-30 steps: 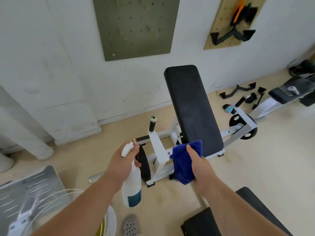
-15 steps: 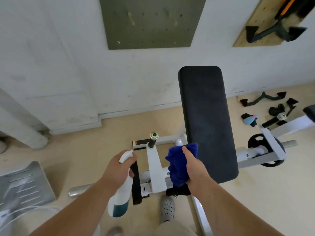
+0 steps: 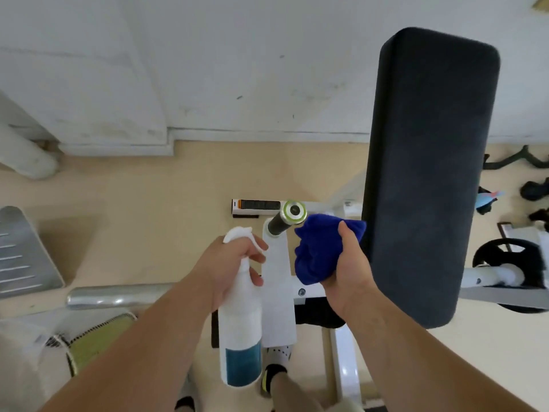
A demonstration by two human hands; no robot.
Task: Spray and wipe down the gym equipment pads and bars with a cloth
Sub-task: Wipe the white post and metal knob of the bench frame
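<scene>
The blue cloth [image 3: 323,248] is bunched in the right hand [image 3: 349,270], fingers curled around it and thumb pressed over the top. It sits just left of the black pad [image 3: 430,173], near the pad's lower left edge; I can't tell if it touches. The pad stands tall and tilted, right of centre, reaching up across the white wall [image 3: 208,69].

Just left of the cloth a black grip [image 3: 286,217] with a silver, green-ringed end cap sticks up from a white post [image 3: 277,292]. The left hand [image 3: 228,263] is wrapped around the neck of a white spray bottle [image 3: 240,331], a finger over the trigger, nozzle pointing toward the post. The bottle hangs upright, with blue liquid in its lowest part. No writing on it can be read.

Beyond the grip, a black and orange label [image 3: 255,205] on the frame is too blurred to read. At far right a black weight plate [image 3: 505,257] sits on a white bar.
</scene>
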